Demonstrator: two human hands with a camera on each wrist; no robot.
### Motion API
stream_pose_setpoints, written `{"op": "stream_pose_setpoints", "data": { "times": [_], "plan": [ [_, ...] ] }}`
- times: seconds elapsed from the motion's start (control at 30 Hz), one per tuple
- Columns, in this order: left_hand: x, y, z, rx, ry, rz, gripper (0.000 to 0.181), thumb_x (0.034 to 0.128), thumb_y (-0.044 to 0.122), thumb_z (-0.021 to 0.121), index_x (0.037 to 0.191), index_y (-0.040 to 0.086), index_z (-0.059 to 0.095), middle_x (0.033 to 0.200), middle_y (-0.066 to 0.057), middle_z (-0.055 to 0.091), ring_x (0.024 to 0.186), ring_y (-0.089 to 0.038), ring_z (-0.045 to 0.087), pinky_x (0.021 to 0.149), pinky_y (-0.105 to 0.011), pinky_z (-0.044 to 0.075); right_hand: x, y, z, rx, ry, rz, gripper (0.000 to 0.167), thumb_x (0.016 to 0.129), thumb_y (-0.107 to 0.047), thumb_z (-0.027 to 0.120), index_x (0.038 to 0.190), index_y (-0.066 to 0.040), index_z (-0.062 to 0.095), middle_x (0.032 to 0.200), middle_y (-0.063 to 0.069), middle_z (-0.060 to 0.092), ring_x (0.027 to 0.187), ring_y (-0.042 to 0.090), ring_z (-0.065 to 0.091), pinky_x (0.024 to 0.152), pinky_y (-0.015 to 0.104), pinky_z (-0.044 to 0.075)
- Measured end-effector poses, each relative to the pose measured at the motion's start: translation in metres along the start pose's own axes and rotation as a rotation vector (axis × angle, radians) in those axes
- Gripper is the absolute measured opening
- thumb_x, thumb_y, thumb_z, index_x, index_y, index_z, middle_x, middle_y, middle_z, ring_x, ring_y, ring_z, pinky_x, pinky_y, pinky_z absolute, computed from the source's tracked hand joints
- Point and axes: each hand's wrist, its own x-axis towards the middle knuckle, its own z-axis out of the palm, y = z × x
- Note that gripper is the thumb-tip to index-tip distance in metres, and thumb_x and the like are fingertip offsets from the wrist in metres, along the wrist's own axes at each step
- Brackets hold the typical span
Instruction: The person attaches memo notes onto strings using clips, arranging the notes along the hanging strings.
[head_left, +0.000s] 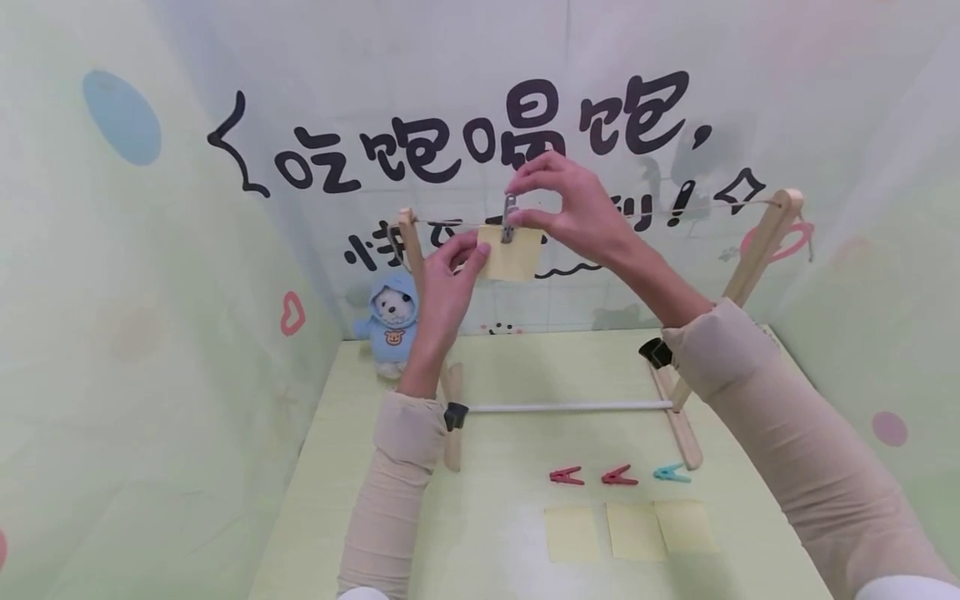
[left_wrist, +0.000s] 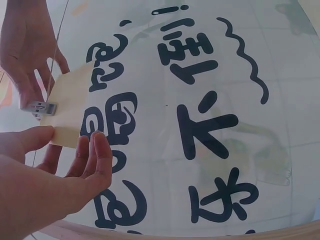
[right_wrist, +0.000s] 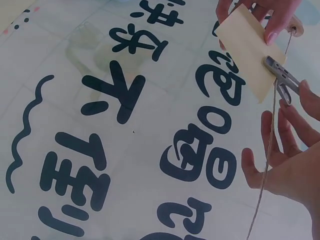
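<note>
My left hand [head_left: 448, 283] pinches the left edge of a yellow paper note [head_left: 517, 260] between thumb and fingers. The note hangs at a thin string [right_wrist: 259, 210] stretched between two wooden posts. With thumb and fingers, my right hand [head_left: 581, 204] pinches a grey clothespin [head_left: 508, 227] from above. In the right wrist view the clothespin's tip [right_wrist: 271, 64] lies over the note's upper edge, at the string. The left wrist view shows the left thumb on the note's face [left_wrist: 72, 102], with fingers partly behind it.
Two red clothespins [head_left: 566, 476] and a blue one [head_left: 671, 473] lie on the table [head_left: 480, 517], with three yellow notes [head_left: 572, 535] in front of them. A plush toy in a blue hood [head_left: 392, 321] stands behind the left post. A white rod [head_left: 570, 407] joins the stand's feet.
</note>
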Motion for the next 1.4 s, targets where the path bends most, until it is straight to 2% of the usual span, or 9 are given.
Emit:
{"op": "stream_pose_setpoints", "data": {
  "times": [0.2,0.4,0.63,0.8,0.93,1.03,1.13,1.3,1.4],
  "plan": [
    [-0.002,-0.005,0.005,0.003,-0.014,-0.001,0.030,0.1103,0.014,0.067,0.134,-0.003,0.070,0.134,-0.022,0.073,0.132,-0.031,0.069,0.115,-0.042,0.053,-0.023,0.003,-0.008,-0.043,0.046,-0.072,0.049,0.097,-0.010,0.085,0.142,0.002,0.069,0.147,0.018,0.061,0.141,0.031,0.056,0.123,0.047,0.042],
    [-0.005,-0.010,0.004,-0.012,-0.020,-0.028,0.029,0.1104,0.013,0.067,0.133,-0.005,0.069,0.134,-0.023,0.071,0.130,-0.033,0.070,0.111,-0.040,0.056,-0.074,-0.003,-0.023,-0.061,0.154,-0.161,0.036,0.098,0.001,0.080,0.133,0.002,0.075,0.140,0.017,0.068,0.136,0.027,0.059,0.118,0.033,0.042],
    [-0.009,-0.017,-0.002,0.025,-0.084,-0.088,0.033,0.1116,0.017,0.066,0.138,-0.002,0.066,0.142,-0.019,0.067,0.130,-0.034,0.069,0.113,-0.043,0.055,-0.145,0.004,-0.028,-0.034,0.100,-0.251,0.036,0.089,0.010,0.080,0.125,0.002,0.077,0.131,0.017,0.072,0.131,0.010,0.062,0.116,0.020,0.042],
    [-0.015,-0.021,-0.008,0.054,-0.161,-0.100,0.035,0.1116,0.018,0.065,0.140,-0.002,0.062,0.140,-0.021,0.069,0.131,-0.036,0.069,0.113,-0.046,0.055,-0.192,0.017,-0.018,-0.016,0.071,-0.214,0.036,0.090,0.008,0.080,0.123,-0.005,0.079,0.127,0.010,0.074,0.127,0.006,0.063,0.110,0.015,0.044],
    [-0.028,-0.037,-0.009,0.086,-0.219,-0.085,0.035,0.1115,0.016,0.065,0.142,-0.001,0.060,0.134,-0.021,0.073,0.123,-0.035,0.073,0.109,-0.046,0.057,-0.221,0.028,-0.011,-0.024,0.016,-0.183,0.042,0.088,0.010,0.082,0.124,-0.011,0.078,0.127,0.003,0.073,0.122,0.009,0.065,0.102,0.013,0.047],
    [-0.049,-0.057,-0.005,0.161,-0.269,-0.089,0.034,0.1110,0.014,0.064,0.142,0.000,0.061,0.125,-0.020,0.075,0.109,-0.030,0.075,0.100,-0.039,0.060,-0.236,0.037,-0.007,-0.036,-0.024,-0.168,0.046,0.086,0.011,0.084,0.124,-0.015,0.078,0.127,-0.001,0.071,0.119,0.009,0.065,0.097,0.012,0.049],
    [-0.084,-0.088,0.005,0.241,-0.359,-0.132,0.030,0.1102,0.011,0.063,0.137,-0.001,0.065,0.111,-0.018,0.077,0.095,-0.023,0.073,0.085,-0.031,0.061,-0.247,0.046,0.000,-0.051,-0.031,-0.158,0.041,0.088,0.006,0.084,0.122,-0.017,0.078,0.125,-0.001,0.072,0.120,0.012,0.066,0.102,0.011,0.048],
    [-0.167,-0.151,0.027,0.324,-0.532,-0.238,0.029,0.1084,0.017,0.068,0.129,-0.002,0.067,0.103,-0.013,0.074,0.088,-0.016,0.069,0.074,-0.030,0.060,-0.265,0.059,0.013,-0.106,-0.018,-0.127,0.026,0.096,-0.007,0.084,0.119,-0.017,0.078,0.122,0.000,0.072,0.114,0.016,0.067,0.099,0.014,0.046],
    [-0.222,-0.194,0.040,0.388,-0.544,-0.201,0.033,0.1060,0.023,0.074,0.127,-0.001,0.066,0.102,-0.006,0.069,0.086,-0.011,0.062,0.071,-0.029,0.056,-0.278,0.065,0.022,-0.176,-0.019,-0.101,0.025,0.094,-0.009,0.086,0.116,-0.018,0.078,0.122,-0.002,0.072,0.113,0.019,0.068,0.098,0.021,0.048]
  ]
}}
